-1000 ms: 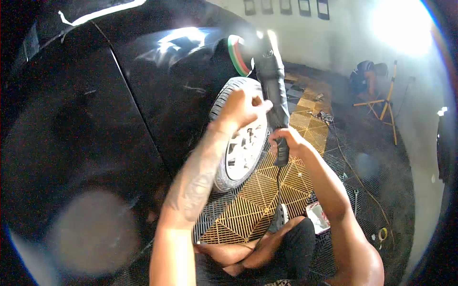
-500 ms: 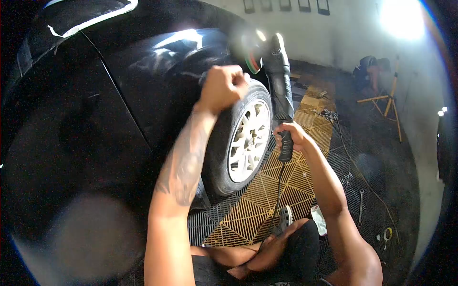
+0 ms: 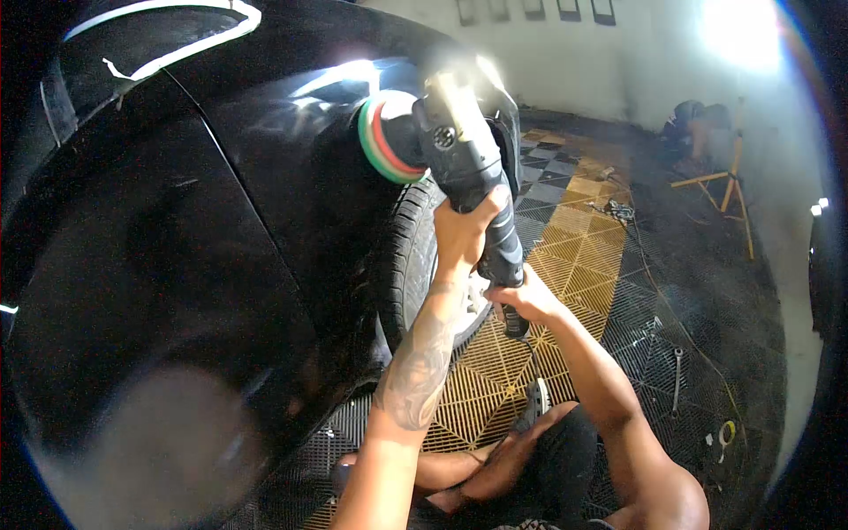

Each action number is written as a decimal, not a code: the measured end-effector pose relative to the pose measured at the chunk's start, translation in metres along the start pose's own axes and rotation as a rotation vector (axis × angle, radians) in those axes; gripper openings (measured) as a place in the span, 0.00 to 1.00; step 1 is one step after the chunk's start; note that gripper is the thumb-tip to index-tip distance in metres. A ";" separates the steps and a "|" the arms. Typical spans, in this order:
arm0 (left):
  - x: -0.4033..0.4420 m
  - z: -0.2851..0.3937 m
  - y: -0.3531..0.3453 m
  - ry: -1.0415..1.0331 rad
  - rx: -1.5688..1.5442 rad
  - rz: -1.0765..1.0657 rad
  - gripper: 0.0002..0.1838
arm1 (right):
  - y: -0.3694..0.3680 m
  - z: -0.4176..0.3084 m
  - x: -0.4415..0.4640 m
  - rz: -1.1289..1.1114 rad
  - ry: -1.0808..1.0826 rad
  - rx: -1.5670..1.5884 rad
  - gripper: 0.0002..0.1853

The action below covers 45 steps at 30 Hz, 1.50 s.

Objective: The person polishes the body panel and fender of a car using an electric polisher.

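A black power polisher [image 3: 468, 159] with a round green and red pad [image 3: 389, 140] is held in both hands. My left hand [image 3: 464, 231] is closed round the middle of its body. Lower down, my right hand [image 3: 523, 299] wraps round the rear handle, where a cord hangs. The pad faces the dark car fender [image 3: 291, 141], just above the tyre [image 3: 409, 256]; whether it touches the paint cannot be made out. Behind my left hand and the tool, the light wheel rim is mostly hidden.
A yellow tripod stand [image 3: 731, 184] is at the back right, near a crouching person [image 3: 693, 128]. On the grid floor [image 3: 574, 256] lie a cable, a wrench [image 3: 677, 382] and a roll of tape [image 3: 726, 433]. My crossed legs are below.
My left hand has moved from beside the tyre onto the polisher body and closed round it. The polisher has tilted left, bringing its pad over to the fender. My right hand kept its hold.
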<state>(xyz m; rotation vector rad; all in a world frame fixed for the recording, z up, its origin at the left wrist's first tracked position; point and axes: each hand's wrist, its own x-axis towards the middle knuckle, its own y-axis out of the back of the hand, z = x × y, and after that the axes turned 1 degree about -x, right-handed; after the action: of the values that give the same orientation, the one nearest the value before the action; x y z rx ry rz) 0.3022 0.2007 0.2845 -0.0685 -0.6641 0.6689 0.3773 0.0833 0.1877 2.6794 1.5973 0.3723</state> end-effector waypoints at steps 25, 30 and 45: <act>0.019 0.234 0.050 -0.615 1.007 -0.232 0.15 | -0.130 0.005 -0.023 -0.245 0.460 0.235 0.35; 0.026 0.228 0.052 -0.484 0.958 -0.302 0.14 | -0.127 0.011 -0.024 -0.229 0.423 0.227 0.36; 0.116 0.175 0.006 -0.357 0.924 -0.438 0.18 | -0.080 0.025 -0.018 -0.223 0.373 0.455 0.27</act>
<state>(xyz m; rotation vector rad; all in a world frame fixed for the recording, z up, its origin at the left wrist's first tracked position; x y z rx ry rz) 0.2635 0.2488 0.4852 1.0429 -0.6255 0.5095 0.3048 0.1089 0.1500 2.8121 2.3152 0.5959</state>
